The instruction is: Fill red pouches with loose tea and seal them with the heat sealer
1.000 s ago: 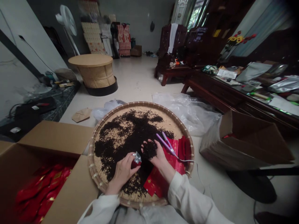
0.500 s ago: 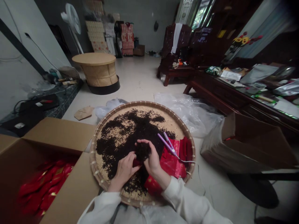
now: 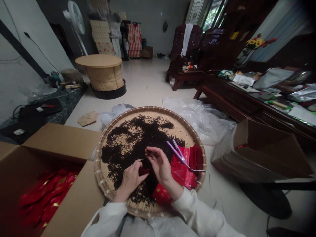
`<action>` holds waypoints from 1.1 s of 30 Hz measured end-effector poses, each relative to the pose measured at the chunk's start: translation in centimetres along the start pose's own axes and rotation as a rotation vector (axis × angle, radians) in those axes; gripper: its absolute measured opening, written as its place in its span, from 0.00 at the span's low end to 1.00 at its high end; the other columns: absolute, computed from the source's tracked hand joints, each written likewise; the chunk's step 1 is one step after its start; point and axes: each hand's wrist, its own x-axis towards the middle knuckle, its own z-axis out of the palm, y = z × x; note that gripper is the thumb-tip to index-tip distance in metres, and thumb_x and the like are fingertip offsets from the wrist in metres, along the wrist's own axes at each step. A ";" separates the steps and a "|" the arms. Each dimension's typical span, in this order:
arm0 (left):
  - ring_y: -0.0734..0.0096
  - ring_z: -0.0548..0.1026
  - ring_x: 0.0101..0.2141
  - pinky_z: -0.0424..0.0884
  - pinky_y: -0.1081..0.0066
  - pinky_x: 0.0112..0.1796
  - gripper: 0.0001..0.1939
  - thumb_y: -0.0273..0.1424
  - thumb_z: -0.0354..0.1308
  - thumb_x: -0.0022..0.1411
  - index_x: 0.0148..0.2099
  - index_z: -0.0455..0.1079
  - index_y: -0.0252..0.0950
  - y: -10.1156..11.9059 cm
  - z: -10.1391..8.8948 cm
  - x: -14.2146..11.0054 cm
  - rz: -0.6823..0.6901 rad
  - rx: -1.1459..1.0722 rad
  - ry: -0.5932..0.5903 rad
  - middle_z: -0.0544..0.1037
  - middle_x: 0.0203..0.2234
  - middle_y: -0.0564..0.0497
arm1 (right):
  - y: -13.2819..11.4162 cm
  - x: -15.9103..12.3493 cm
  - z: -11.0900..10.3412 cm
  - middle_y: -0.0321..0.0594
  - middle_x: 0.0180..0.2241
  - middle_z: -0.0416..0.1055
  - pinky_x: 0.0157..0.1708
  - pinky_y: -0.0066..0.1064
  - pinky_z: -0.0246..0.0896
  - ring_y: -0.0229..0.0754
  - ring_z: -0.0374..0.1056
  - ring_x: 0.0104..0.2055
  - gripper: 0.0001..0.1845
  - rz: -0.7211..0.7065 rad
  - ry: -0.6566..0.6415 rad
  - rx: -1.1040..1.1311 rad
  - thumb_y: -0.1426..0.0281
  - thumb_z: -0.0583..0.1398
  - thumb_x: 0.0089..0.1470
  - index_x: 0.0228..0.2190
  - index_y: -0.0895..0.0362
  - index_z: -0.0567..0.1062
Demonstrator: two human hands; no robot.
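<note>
A round woven tray (image 3: 195,138) lies before me, spread with dark loose tea leaves (image 3: 138,138). My left hand (image 3: 130,177) grips a small red pouch (image 3: 142,171) over the near part of the tray. Just right of the pouch's mouth my right hand (image 3: 160,164) is cupped, palm toward me and fingers curled; I cannot see whether any leaves are in it. Flat red pouches (image 3: 181,171) are stacked on the tray's right side, and a purple-handled sealing tool (image 3: 175,150) rests on them.
An open cardboard box (image 3: 61,141) at my left holds several filled red pouches (image 3: 44,197). Another cardboard box (image 3: 261,151) stands at right, with clear plastic sheeting (image 3: 199,118) behind the tray. A low wooden table (image 3: 247,102) with clutter runs along the right.
My right hand carried a heap of tea leaves over to the pouch in my left hand; the heap is gone from its palm now. The pouch's silver mouth no longer shows.
</note>
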 end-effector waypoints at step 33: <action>0.58 0.76 0.47 0.72 0.60 0.48 0.39 0.37 0.63 0.55 0.65 0.51 0.38 1.5 -1.8 1.2 -0.457 -1.117 -0.391 0.74 0.51 0.41 | -5.9 0.8 -2.4 0.41 0.29 0.73 0.43 0.43 0.62 0.48 0.64 0.42 0.07 -0.453 -0.668 -1.150 0.64 0.61 0.55 0.28 0.51 0.78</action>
